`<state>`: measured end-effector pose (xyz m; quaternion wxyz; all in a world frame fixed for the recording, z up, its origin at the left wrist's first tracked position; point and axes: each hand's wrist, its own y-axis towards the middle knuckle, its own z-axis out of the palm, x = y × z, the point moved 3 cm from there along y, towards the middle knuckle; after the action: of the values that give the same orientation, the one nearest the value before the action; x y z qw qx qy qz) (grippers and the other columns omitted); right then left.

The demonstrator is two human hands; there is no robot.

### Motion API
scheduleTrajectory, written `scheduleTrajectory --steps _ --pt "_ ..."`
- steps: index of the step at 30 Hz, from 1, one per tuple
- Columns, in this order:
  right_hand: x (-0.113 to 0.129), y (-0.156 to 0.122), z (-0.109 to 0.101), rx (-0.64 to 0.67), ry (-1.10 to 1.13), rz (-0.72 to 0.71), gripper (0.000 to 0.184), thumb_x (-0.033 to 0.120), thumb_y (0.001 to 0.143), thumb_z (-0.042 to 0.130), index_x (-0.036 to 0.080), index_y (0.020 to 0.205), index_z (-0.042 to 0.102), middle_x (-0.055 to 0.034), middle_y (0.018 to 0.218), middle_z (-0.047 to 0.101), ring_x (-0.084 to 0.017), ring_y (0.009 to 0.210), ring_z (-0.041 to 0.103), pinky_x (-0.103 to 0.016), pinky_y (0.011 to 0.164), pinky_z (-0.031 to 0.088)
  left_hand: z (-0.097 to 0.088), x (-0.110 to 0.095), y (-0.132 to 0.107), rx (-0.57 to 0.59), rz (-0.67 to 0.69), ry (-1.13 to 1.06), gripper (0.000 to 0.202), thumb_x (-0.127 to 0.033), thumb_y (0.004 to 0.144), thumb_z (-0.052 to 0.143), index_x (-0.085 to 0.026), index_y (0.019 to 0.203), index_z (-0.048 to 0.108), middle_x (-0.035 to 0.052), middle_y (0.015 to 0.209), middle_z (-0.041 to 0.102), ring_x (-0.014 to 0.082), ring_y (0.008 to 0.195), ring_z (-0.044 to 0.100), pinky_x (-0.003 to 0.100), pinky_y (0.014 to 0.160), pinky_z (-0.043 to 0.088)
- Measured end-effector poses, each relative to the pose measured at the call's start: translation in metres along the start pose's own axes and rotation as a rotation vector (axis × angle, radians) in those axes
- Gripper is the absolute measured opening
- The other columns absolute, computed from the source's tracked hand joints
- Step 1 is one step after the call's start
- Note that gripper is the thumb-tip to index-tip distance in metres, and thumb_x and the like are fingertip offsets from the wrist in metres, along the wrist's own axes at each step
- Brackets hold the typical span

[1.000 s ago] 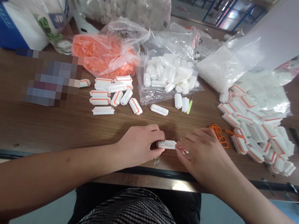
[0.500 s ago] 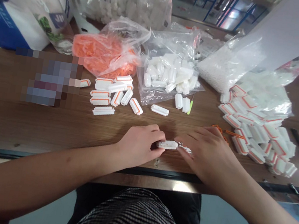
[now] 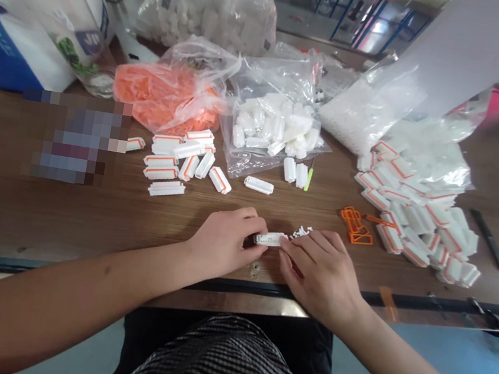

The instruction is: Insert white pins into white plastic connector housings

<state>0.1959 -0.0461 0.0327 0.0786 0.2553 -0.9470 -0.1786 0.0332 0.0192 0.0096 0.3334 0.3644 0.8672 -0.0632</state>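
Observation:
My left hand (image 3: 224,240) pinches one end of a small white plastic block (image 3: 270,239) just above the near edge of the wooden table (image 3: 1,198). My right hand (image 3: 318,274) has its fingers curled together at the block's other end, touching it. A little heap of tiny white bits (image 3: 300,231) lies just behind the block. Orange clips (image 3: 355,224) lie on the table to the right of my right hand.
Finished white pieces with orange strips lie at centre left (image 3: 178,160) and in a big pile at right (image 3: 419,220). Bags of orange parts (image 3: 164,97), white blocks (image 3: 275,131) and white granules (image 3: 365,114) stand behind. A black tool (image 3: 489,230) lies far right.
My right hand drew back toward me and closed in on the block, uncovering the orange clips and the tiny white bits. My left hand kept its hold. The view shifted slightly.

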Motion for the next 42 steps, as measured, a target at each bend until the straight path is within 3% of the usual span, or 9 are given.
scheduleTrajectory --steps 9,13,16,20,27,31,35,37,42 --pt "-0.003 -0.004 0.009 -0.064 0.113 0.075 0.019 0.014 0.089 0.055 0.011 0.097 0.072 -0.0043 0.069 0.068 -0.019 0.066 0.061 -0.035 0.068 0.041 -0.002 0.001 0.0 -0.01 -0.008 -0.018 0.005 -0.024 0.085 0.066 -0.02 0.088 0.067 -0.0019 0.081 0.059 0.0105 0.062 0.052 0.024 0.059 0.039" --pt "-0.049 0.014 0.003 0.018 0.233 0.239 0.024 0.02 0.092 0.051 0.017 0.095 0.074 -0.0038 0.074 0.069 -0.016 0.067 0.062 -0.03 0.067 0.043 -0.001 0.001 0.001 -0.008 -0.033 0.004 0.004 -0.021 0.083 0.068 -0.019 0.086 0.066 -0.0024 0.08 0.058 0.0105 0.062 0.05 0.025 0.061 0.039" --pt "-0.098 0.04 0.003 0.133 -0.081 0.328 0.032 0.013 0.09 0.047 0.018 0.109 0.072 -0.0087 0.095 0.07 -0.02 0.081 0.063 -0.03 0.067 0.041 -0.002 0.001 0.001 -0.01 -0.049 0.001 0.003 -0.02 0.082 0.067 -0.019 0.084 0.066 -0.0027 0.08 0.058 0.0101 0.061 0.05 0.025 0.061 0.039" --pt "-0.131 0.07 0.021 0.465 -0.324 0.061 0.033 0.013 0.091 0.047 0.018 0.113 0.07 -0.0091 0.095 0.069 -0.021 0.078 0.062 -0.031 0.063 0.035 -0.004 0.003 0.002 -0.019 -0.082 -0.011 0.003 -0.02 0.081 0.067 -0.02 0.084 0.065 -0.0034 0.081 0.059 0.009 0.059 0.048 0.024 0.06 0.039" --pt "-0.135 0.075 0.031 0.533 -0.308 -0.202 0.02 0.013 0.089 0.05 0.015 0.084 0.069 -0.0092 0.084 0.068 -0.019 0.071 0.059 -0.031 0.063 0.034 -0.001 0.003 0.003 -0.049 -0.1 -0.004 0.004 -0.02 0.08 0.066 -0.02 0.083 0.064 -0.0043 0.083 0.061 0.0082 0.058 0.05 0.025 0.062 0.042" --pt "-0.144 0.07 0.013 0.279 -0.166 0.039 0.012 0.019 0.081 0.056 0.017 0.073 0.065 -0.0074 0.074 0.068 -0.018 0.061 0.057 -0.031 0.058 0.033 -0.004 0.001 0.002 -0.017 -0.137 0.02 0.022 -0.027 0.075 0.072 -0.022 0.096 0.064 -0.0032 0.09 0.065 0.0096 0.061 0.054 0.026 0.065 0.047" --pt "-0.132 0.055 -0.013 -0.079 0.017 0.364 0.019 0.027 0.083 0.052 0.017 0.089 0.066 -0.0058 0.073 0.069 -0.018 0.061 0.063 -0.03 0.057 0.042 -0.009 -0.001 0.002 0.068 -0.155 0.029 0.05 -0.035 0.07 0.079 -0.021 0.114 0.061 -0.0001 0.097 0.066 0.0122 0.065 0.058 0.03 0.069 0.051" --pt "-0.118 0.043 -0.019 -0.345 0.504 0.612 0.019 0.032 0.084 0.055 0.018 0.085 0.067 -0.0034 0.066 0.067 -0.016 0.054 0.063 -0.028 0.051 0.045 -0.009 -0.001 0.001 0.087 -0.132 0.036 0.047 -0.034 0.071 0.079 -0.021 0.113 0.062 0.0005 0.097 0.065 0.0129 0.067 0.059 0.03 0.07 0.051" --pt "-0.076 0.032 -0.001 -0.367 1.14 0.854 0.02 0.037 0.074 0.072 0.017 0.077 0.071 -0.0034 0.063 0.068 -0.013 0.048 0.06 -0.022 0.038 0.038 -0.002 0.005 -0.001 -0.075 -0.042 0.035 0.024 -0.03 0.081 0.073 -0.02 0.102 0.066 -0.0005 0.088 0.065 0.0117 0.064 0.057 0.028 0.067 0.05"
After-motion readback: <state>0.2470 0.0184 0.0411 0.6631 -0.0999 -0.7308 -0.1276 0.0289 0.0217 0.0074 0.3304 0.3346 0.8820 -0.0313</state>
